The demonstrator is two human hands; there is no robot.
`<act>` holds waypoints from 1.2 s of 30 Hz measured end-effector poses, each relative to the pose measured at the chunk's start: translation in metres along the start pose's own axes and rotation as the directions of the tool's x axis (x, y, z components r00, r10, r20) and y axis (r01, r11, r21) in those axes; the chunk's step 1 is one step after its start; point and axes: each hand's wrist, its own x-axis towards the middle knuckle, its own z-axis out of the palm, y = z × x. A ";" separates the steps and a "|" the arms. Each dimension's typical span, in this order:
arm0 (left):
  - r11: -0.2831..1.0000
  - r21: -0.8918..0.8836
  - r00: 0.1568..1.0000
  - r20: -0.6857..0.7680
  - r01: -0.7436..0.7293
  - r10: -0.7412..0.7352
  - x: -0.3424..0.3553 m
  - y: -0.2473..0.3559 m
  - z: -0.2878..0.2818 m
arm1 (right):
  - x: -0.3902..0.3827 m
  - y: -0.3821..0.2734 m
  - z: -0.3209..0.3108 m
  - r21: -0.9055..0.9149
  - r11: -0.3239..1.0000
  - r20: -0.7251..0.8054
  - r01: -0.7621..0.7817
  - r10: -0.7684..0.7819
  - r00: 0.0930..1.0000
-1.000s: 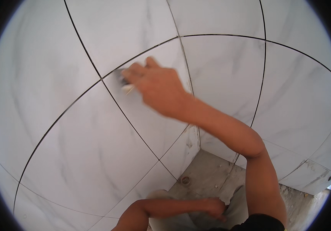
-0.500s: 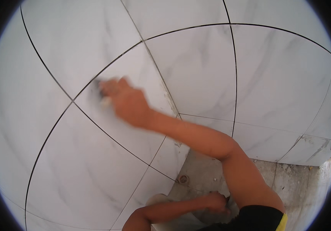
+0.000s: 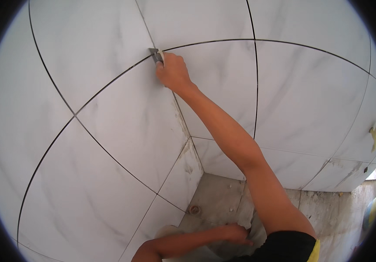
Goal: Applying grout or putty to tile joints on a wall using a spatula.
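Note:
My right hand (image 3: 173,72) is raised to the inner corner of the tiled walls, fingers closed round a small scraper (image 3: 156,55). The grey blade lies against the left wall where the horizontal dark joint meets the corner; something cream-white shows beside it. Low in the picture, my left hand (image 3: 238,234) is curled near my body, above the floor. A dark bit shows at its fingertips, but what it holds is unclear. White, grey-veined tiles (image 3: 113,139) cover the left wall, divided by dark joint lines.
Tan smears mark the lower corner. On the grey, dirty floor (image 3: 216,196) a small round ring (image 3: 194,210) lies by the left wall. A yellowish fitting or smear (image 3: 374,135) is on the right wall (image 3: 301,105). A blue-yellow rounded object (image 3: 371,214) shows at the right edge.
My right hand has moved right and up with the scraper, from the middle of the left wall's joint to the corner. My left hand stays low near my body.

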 end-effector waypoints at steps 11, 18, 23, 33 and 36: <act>0.999 -0.034 1.000 0.008 0.027 -0.027 -0.012 0.002 -0.009 | 0.052 -0.026 -0.024 -0.076 0.990 -0.094 0.118 -0.125 0.988; 0.995 0.017 0.993 -0.065 -0.097 0.098 0.003 -0.024 0.013 | 0.102 -0.050 -0.031 0.118 0.959 -0.034 0.256 -0.254 0.967; 0.998 0.005 0.998 0.021 -0.066 0.066 0.003 -0.027 0.009 | 0.093 -0.035 -0.024 0.083 0.955 0.089 0.286 -0.293 0.952; 0.999 0.008 0.999 0.036 -0.037 0.037 -0.004 -0.022 0.005 | 0.152 -0.071 -0.051 -0.130 0.803 0.554 0.582 -0.428 0.714; 0.995 0.036 0.995 -0.027 -0.090 0.091 -0.002 -0.026 0.006 | 0.148 -0.064 -0.033 -0.146 0.782 0.635 0.606 -0.395 0.663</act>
